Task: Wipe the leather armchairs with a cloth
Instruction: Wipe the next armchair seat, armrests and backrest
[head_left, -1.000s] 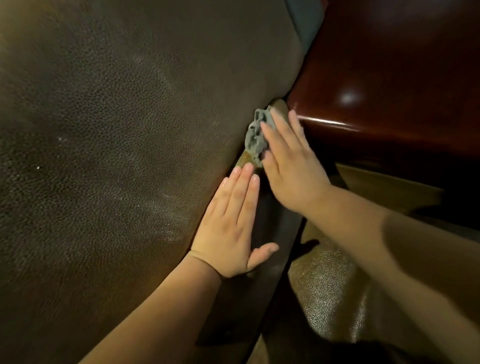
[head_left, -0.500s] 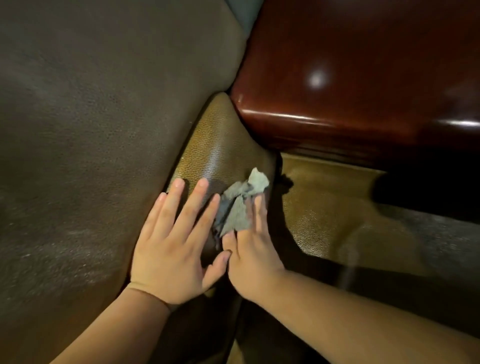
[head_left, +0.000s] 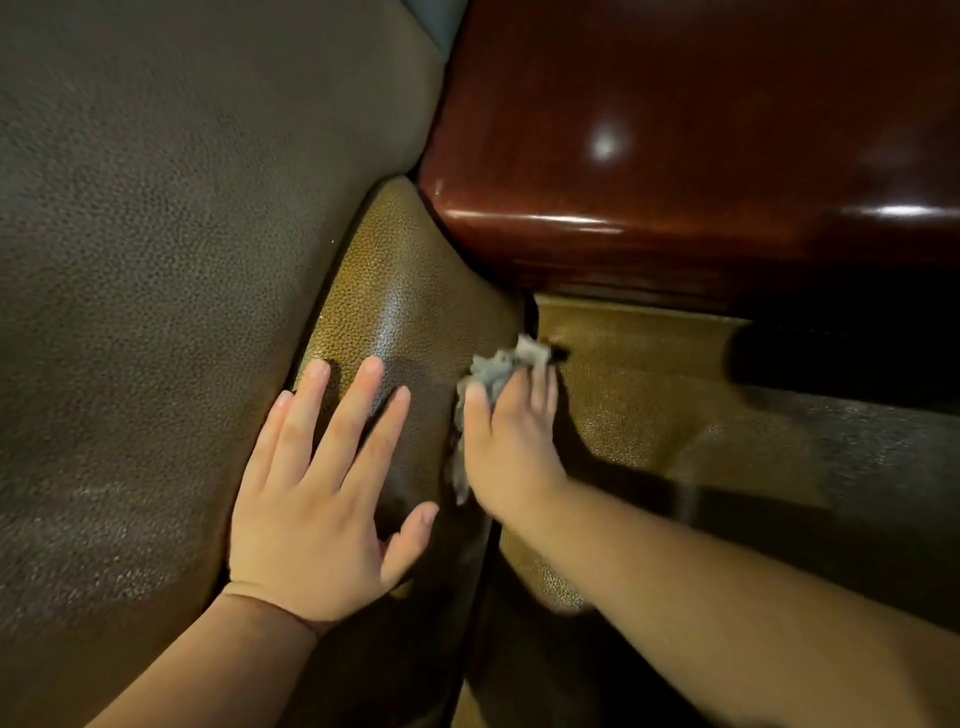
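The broad dark leather cushion (head_left: 171, 260) fills the left of the view, its grain dull with pale scuffed patches low down. Just right of it the left hand (head_left: 322, 499) lies flat with fingers straight and spread, pressing where the cushion meets the lighter tan leather panel (head_left: 405, 291); it grips nothing. Half a second ago it lay much the same way, so it goes on bracing while the other hand works.

Right of it, the right hand (head_left: 511, 447) presses the crumpled grey cloth (head_left: 493, 369) against the right edge of that tan panel, by the dark gap before the next tan surface (head_left: 639, 395). The cloth sits under the palm and fingers, its bunched end poking out past the fingertips and a strip showing along the thumb side; the hand is blurred, so I cannot tell whether the fingers curl round the cloth or simply push it. A second ago the cloth was up in the far corner under the glossy red-brown wooden arm (head_left: 675, 156); it has since come down the panel towards the near side and drifted right. I judge the crevice panel is nearly wiped, with the tan surface on the right next
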